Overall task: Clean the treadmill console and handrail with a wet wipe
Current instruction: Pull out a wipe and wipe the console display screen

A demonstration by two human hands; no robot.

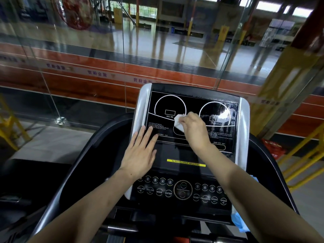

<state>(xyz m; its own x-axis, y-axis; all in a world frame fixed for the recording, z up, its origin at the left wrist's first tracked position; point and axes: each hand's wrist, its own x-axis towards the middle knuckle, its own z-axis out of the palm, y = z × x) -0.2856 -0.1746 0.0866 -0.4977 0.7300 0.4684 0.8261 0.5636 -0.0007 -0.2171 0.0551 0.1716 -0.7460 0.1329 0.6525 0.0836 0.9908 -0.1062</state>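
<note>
I am pinching the wipe (pixel 179 122) in my right hand (pixel 193 128) against the console (pixel 192 151) centre to scrub, my left hand (pixel 141 151) lying flat and empty at its left edge, bracing.

I see soft daylight coming from the windows (pixel 140 10) at the top of the frame, reflected in long pale streaks on the hall floor (pixel 175 50). A bright glare spot sits on the right of the screen (pixel 192 106), with smeary streaks around it. The frame edges bend and blur; the lower corners are dim, and the forearms smear slightly.
</note>
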